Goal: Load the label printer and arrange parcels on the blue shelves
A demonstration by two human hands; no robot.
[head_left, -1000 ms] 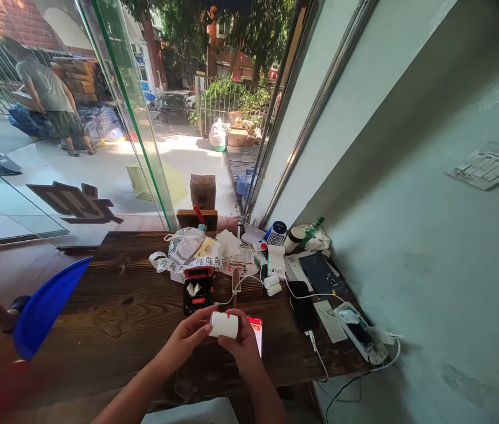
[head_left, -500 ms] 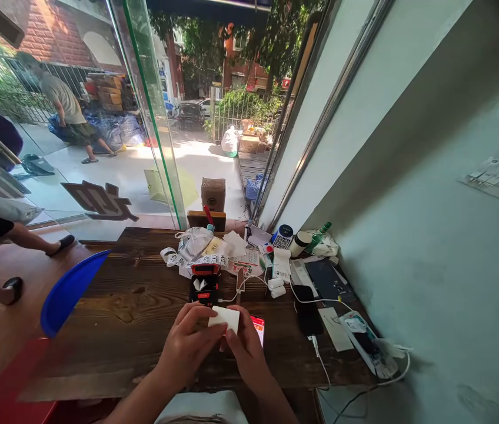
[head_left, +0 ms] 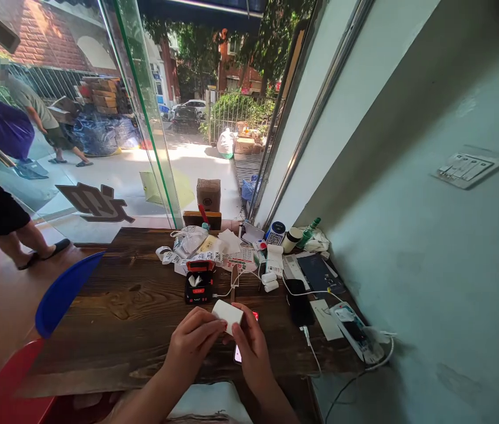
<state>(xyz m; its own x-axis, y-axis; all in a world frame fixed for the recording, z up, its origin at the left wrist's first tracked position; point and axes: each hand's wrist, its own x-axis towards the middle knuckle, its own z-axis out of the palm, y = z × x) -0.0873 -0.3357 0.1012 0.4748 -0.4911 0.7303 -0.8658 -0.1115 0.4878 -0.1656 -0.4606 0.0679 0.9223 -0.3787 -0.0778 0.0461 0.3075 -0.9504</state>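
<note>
Gripping hands: left hand [head_left: 191,337] pinches one end of a white paper roll [head_left: 227,315]; right hand [head_left: 252,338] wraps the other. Both closed on it.
Paper roll: tilted, held up over the table, between the hands.
Roll risk: may slip if fingertips ease; paper may unwind if the outer end comes loose.
Phone below: phone [head_left: 238,354] partly hidden under the right hand; a dropped roll could knock it.
Table: dark wood table [head_left: 130,347], knotty grain, cluttered right and back.
Machine: black-and-red machine [head_left: 199,291], lid looks raised; white cable [head_left: 249,273] nearby, could drag things if snagged.
Clutter: two small white rolls [head_left: 269,281], printed strip [head_left: 170,257], plastic bag [head_left: 190,240], green bottle [head_left: 309,232].
Chairs: red chair [head_left: 15,383] and blue chair [head_left: 66,294], left side.
Wall: pale wall [head_left: 408,265], switch plate [head_left: 474,168].
Doorway: person's legs [head_left: 11,229] left, by tall glass.
Outside: cardboard box [head_left: 209,194], another person [head_left: 40,112], fence [head_left: 240,112], trees.
</note>
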